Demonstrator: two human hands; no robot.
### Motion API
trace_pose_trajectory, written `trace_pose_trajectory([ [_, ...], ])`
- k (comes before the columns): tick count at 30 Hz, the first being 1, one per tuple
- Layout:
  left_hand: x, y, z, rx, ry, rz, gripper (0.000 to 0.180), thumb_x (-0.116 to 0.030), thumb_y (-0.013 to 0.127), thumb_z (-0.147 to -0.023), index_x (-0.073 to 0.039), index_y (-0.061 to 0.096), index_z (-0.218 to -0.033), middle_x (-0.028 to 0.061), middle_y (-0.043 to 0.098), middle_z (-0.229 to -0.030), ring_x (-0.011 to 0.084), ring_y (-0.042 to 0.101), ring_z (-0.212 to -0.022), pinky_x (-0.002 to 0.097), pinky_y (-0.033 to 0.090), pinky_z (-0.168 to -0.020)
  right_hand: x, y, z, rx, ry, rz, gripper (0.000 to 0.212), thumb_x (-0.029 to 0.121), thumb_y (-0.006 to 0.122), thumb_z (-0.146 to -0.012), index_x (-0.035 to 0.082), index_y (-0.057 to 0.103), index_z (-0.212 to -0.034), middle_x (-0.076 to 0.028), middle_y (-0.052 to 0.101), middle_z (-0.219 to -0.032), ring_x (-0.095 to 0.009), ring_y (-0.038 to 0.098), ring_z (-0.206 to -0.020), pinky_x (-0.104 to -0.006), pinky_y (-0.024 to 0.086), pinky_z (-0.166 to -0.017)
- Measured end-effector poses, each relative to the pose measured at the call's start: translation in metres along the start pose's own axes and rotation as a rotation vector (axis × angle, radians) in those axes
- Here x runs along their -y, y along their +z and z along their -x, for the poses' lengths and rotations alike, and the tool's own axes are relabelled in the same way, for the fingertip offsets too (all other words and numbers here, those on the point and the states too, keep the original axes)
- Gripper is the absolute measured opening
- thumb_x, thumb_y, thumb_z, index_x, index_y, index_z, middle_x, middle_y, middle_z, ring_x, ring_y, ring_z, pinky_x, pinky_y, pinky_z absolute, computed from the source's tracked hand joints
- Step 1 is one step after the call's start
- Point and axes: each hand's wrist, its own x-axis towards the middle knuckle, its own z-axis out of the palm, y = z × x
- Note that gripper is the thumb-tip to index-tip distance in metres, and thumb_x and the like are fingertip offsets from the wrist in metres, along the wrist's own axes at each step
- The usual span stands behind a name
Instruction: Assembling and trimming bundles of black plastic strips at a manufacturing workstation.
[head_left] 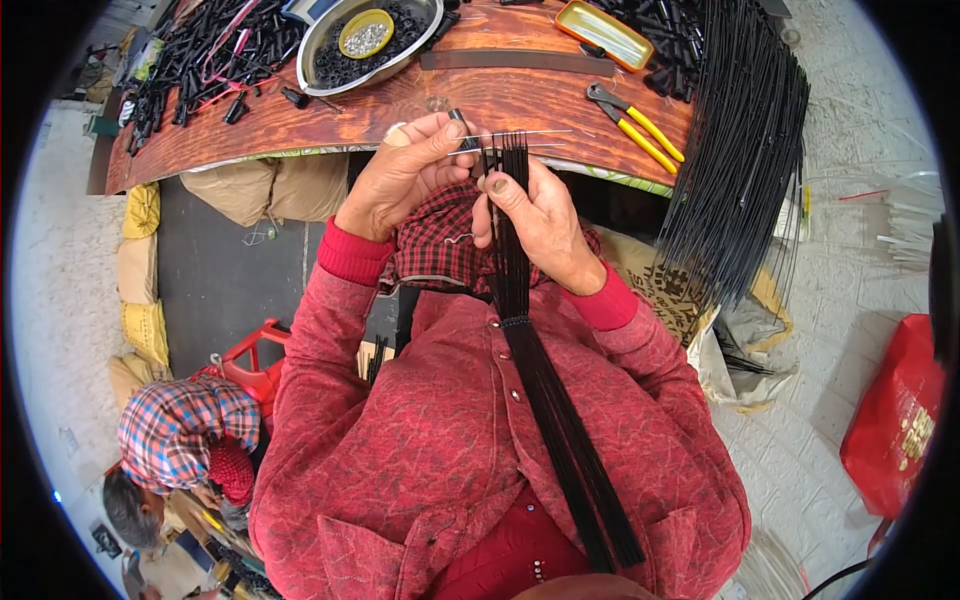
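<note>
Near the table's front edge, my left hand pinches a small black tube-shaped piece between thumb and fingers. Thin silvery wires run rightward from that grip, across the top of a bundle of black strands. My right hand is closed round the upper part of this bundle, thumb on the front. A band ties the bundle partway down, and below it the strands fan apart over my red jacket. How the wires join the strands is too fine to make out.
On the wooden table are yellow-handled pliers, a yellow tray, a metal bowl of black rings and a heap of black parts. Long black strands hang off the right side. Another person sits lower left.
</note>
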Motion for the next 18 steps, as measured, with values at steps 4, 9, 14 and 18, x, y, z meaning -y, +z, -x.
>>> trace_pose_trajectory([
  [4, 0.002, -0.0026, -0.0012, 0.066, 0.008, 0.051, 0.018, -0.018, 0.064, -0.096, -0.002, 0.062, -0.105, 0.0019, 0.065, -0.092, 0.0078, 0.064, -0.076, 0.0219, 0.058, -0.07, -0.0014, 0.0002, 0.0003, -0.005, 0.011, -0.002, 0.039, 0.037, 0.05, -0.103, -0.001, 0.052, -0.113, -0.008, 0.061, -0.071, -0.013, 0.059, -0.061, -0.024, 0.047, -0.059],
  [9, 0.0046, -0.0034, -0.0024, 0.068, 0.0, 0.057, 0.019, -0.019, 0.064, -0.096, -0.003, 0.062, -0.106, 0.0011, 0.065, -0.089, 0.007, 0.064, -0.075, 0.021, 0.058, -0.069, -0.001, 0.0012, 0.0001, 0.001, 0.002, -0.011, 0.038, 0.037, 0.05, -0.103, 0.0, 0.052, -0.112, -0.008, 0.061, -0.071, -0.013, 0.059, -0.061, -0.0246, 0.047, -0.059],
  [14, 0.0055, -0.0034, -0.0029, 0.091, -0.015, 0.056, 0.021, -0.02, 0.063, -0.096, -0.002, 0.063, -0.108, 0.0009, 0.065, -0.088, 0.0065, 0.063, -0.075, 0.0209, 0.059, -0.069, -0.0031, 0.001, 0.0003, 0.004, 0.002, -0.014, 0.037, 0.036, 0.049, -0.103, 0.0, 0.052, -0.112, -0.008, 0.061, -0.071, -0.013, 0.059, -0.061, -0.0251, 0.047, -0.059],
  [18, 0.0041, -0.0013, -0.0029, 0.078, -0.018, 0.071, 0.023, -0.019, 0.063, -0.096, 0.0, 0.063, -0.109, 0.0012, 0.064, -0.087, 0.0065, 0.063, -0.075, 0.0209, 0.059, -0.069, -0.0017, 0.0006, -0.0008, 0.023, -0.005, -0.025, 0.036, 0.035, 0.049, -0.103, 0.0, 0.052, -0.112, -0.008, 0.061, -0.071, -0.014, 0.059, -0.062, -0.0256, 0.048, -0.061],
])
